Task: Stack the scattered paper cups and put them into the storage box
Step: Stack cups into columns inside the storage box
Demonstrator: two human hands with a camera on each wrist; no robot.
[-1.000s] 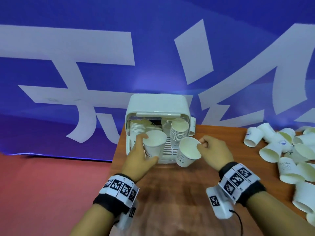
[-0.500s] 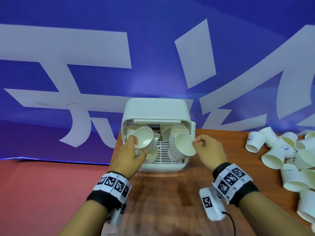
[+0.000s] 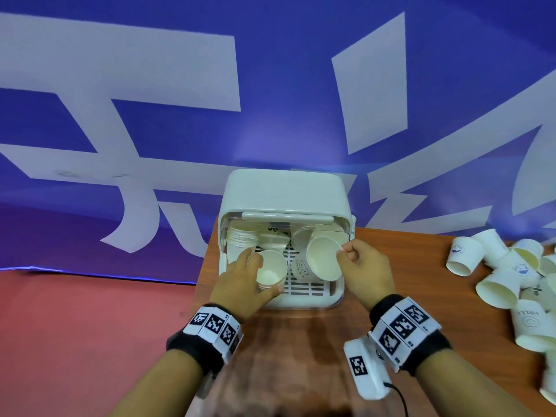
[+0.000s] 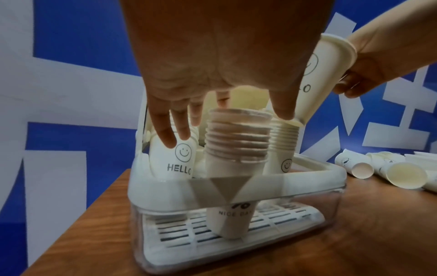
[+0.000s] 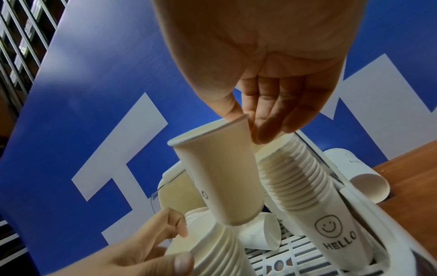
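Both hands have dropped further into the storage box (image 3: 285, 194) compared with a moment back, when the cups were held up in front of its opening. The left hand (image 3: 240, 284) now has its stack of cups (image 4: 236, 142) standing down on the slotted floor at the box's front, thumb and fingers (image 4: 165, 134) curled loosely around the top rim, so it looks more like steadying than carrying. The right hand (image 3: 364, 272) pinches a single cup (image 3: 323, 258) by its rim between thumb and fingertips, tilted, its base hovering just above the left stack and beside the tall stack (image 5: 300, 179) leaning on the right side of the box. My guess is that single cup is about to get nested into one of the stacks, can't tell which. So the box already holds several stacks, plus one loose cup lying on its side at the back. Still a big heap of scattered cups (image 3: 511, 278) over on the right of the counter (image 3: 301, 356), so plenty of rounds left to go.
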